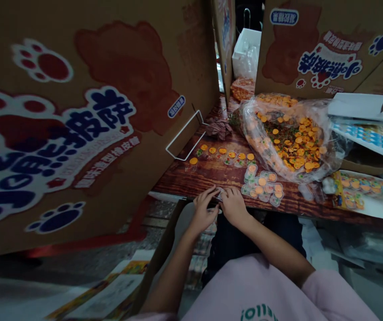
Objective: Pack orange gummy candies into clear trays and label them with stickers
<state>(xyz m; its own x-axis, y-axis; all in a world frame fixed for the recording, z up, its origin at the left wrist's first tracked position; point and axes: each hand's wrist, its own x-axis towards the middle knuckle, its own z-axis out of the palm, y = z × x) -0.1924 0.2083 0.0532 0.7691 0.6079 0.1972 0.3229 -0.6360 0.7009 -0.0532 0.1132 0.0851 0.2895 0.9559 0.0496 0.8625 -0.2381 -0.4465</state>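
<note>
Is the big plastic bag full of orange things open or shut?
Open. The plastic bag gapes wide, its orange pieces showing uncovered inside.

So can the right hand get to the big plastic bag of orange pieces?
Probably yes. The right hand rests at the table edge, and only small packets lie low between it and the open plastic bag.

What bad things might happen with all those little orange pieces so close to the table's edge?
1. The small item pinched between the left hand and right hand sits at the table edge; it might drop to the floor.
2. The cluster of orange-topped packets lies beside the right hand, so a nudge may scatter it.
3. The open plastic bag looks heaped and could spill.
</note>
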